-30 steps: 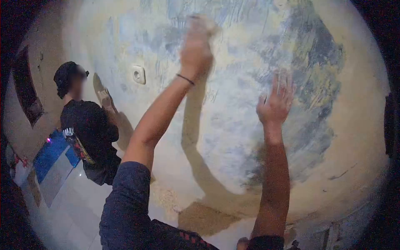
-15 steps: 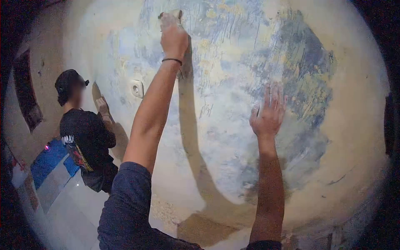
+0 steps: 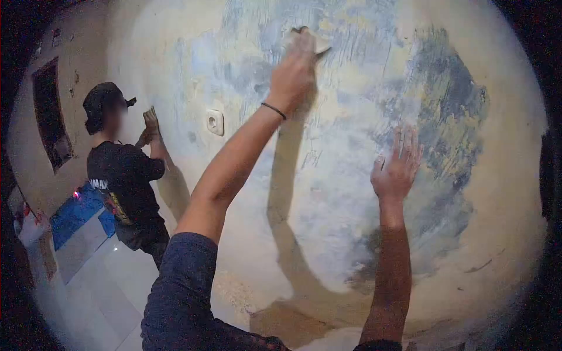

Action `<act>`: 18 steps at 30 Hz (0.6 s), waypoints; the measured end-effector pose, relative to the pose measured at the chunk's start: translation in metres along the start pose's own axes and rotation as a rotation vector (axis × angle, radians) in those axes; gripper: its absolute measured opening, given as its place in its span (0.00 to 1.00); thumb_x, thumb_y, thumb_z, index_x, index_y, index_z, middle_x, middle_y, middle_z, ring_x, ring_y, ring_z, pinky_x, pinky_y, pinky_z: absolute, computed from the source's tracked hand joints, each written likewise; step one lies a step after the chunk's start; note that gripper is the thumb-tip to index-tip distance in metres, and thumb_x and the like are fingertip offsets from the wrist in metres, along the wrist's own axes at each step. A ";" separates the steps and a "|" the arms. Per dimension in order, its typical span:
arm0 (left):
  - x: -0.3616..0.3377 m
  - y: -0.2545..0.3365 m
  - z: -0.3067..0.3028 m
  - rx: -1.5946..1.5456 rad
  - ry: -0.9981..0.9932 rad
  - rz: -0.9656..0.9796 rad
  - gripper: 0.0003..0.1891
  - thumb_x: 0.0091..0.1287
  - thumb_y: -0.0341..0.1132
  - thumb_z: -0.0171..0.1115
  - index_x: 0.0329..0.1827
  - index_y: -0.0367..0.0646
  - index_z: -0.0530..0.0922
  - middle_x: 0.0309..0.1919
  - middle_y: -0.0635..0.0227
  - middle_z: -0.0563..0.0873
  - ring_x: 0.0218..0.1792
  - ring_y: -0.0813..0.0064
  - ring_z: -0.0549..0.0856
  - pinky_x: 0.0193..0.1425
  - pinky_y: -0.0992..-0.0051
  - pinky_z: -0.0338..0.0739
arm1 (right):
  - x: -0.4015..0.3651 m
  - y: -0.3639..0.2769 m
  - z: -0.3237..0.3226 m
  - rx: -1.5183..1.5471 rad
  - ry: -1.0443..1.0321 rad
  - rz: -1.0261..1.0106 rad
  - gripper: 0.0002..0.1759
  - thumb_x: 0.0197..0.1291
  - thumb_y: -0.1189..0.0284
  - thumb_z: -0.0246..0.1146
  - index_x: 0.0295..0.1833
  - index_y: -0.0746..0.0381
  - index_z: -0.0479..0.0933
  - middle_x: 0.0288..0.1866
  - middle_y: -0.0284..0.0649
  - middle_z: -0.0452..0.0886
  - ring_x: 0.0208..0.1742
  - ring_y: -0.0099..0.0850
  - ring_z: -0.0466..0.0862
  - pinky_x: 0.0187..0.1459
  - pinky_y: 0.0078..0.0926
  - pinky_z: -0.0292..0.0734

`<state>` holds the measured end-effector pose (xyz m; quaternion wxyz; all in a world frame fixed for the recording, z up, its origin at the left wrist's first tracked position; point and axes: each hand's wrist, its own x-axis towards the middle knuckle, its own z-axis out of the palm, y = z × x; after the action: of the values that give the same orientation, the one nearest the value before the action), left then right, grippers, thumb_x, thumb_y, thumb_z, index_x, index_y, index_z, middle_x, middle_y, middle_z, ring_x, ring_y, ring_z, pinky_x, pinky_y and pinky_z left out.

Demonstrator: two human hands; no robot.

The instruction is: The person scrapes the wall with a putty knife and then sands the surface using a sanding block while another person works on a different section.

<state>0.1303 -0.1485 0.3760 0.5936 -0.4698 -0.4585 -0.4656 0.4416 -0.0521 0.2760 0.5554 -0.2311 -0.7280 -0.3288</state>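
High on the patchy wall point(image 3: 345, 193), my left hand point(image 3: 294, 73) is closed around a pale piece of sandpaper point(image 3: 321, 44) with dark, curled edges. The sandpaper is pressed against blue-grey and yellowish scraped paint. A thin dark band circles my left wrist. Lower and to the right, my right hand point(image 3: 395, 167) rests against the wall, palm in and fingers stretched upward. Its fingers look dusted with white, and nothing is seen under it.
A wall socket point(image 3: 215, 122) sits left of my left forearm. Further left stands a person in a dark shirt point(image 3: 123, 175) and cap, one hand point(image 3: 151, 124) raised near the wall. Behind them are a blue covering point(image 3: 76, 219) on pale floor tiles point(image 3: 108, 286) and a dark window point(image 3: 51, 114).
My left hand has swept right and slightly down in view with the sandpaper. My right hand stays flat at the same wall patch while the view shifts. The other person's hand has risen.
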 end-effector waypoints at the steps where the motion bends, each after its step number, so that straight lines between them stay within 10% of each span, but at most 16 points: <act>1: 0.005 -0.015 -0.002 -0.004 0.006 -0.008 0.29 0.76 0.34 0.54 0.79 0.32 0.67 0.74 0.42 0.77 0.70 0.42 0.80 0.71 0.51 0.78 | -0.001 0.001 -0.001 -0.007 -0.002 -0.008 0.46 0.59 0.66 0.63 0.86 0.54 0.63 0.88 0.43 0.62 0.89 0.44 0.60 0.86 0.55 0.53; 4: 0.039 -0.041 -0.009 -0.033 -0.159 -0.718 0.27 0.78 0.35 0.48 0.78 0.33 0.70 0.74 0.44 0.77 0.73 0.42 0.77 0.75 0.52 0.75 | -0.003 0.002 -0.002 -0.025 -0.011 0.007 0.46 0.58 0.66 0.63 0.86 0.53 0.63 0.88 0.43 0.62 0.88 0.44 0.60 0.86 0.55 0.54; 7: 0.019 -0.037 0.019 -0.051 0.063 -0.228 0.26 0.79 0.37 0.50 0.76 0.37 0.74 0.78 0.41 0.73 0.79 0.44 0.72 0.79 0.55 0.72 | -0.002 0.001 0.000 0.003 0.012 -0.015 0.47 0.57 0.66 0.63 0.86 0.54 0.63 0.88 0.42 0.62 0.89 0.44 0.60 0.86 0.55 0.54; 11: 0.011 0.020 0.014 -0.040 0.037 -0.052 0.26 0.80 0.34 0.47 0.81 0.43 0.70 0.80 0.51 0.73 0.80 0.48 0.71 0.80 0.57 0.70 | 0.001 -0.002 -0.003 -0.001 0.013 -0.018 0.47 0.57 0.66 0.64 0.85 0.55 0.64 0.87 0.43 0.63 0.88 0.44 0.60 0.86 0.55 0.55; 14: 0.048 -0.005 -0.002 -0.056 -0.052 -0.377 0.26 0.79 0.34 0.48 0.80 0.42 0.71 0.77 0.51 0.76 0.77 0.50 0.74 0.77 0.57 0.74 | -0.001 0.000 -0.001 -0.020 0.018 -0.026 0.47 0.56 0.67 0.65 0.85 0.55 0.64 0.87 0.43 0.63 0.88 0.44 0.60 0.86 0.55 0.55; 18: 0.050 -0.001 0.036 0.078 0.033 -0.155 0.27 0.76 0.32 0.51 0.78 0.42 0.72 0.75 0.47 0.77 0.75 0.50 0.75 0.76 0.55 0.75 | -0.002 0.003 0.000 0.000 -0.014 -0.006 0.46 0.58 0.66 0.64 0.85 0.55 0.64 0.88 0.43 0.62 0.88 0.44 0.60 0.86 0.55 0.55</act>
<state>0.1326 -0.1190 0.4303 0.5811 -0.4018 -0.5014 -0.4995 0.4442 -0.0505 0.2747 0.5493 -0.2313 -0.7327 -0.3286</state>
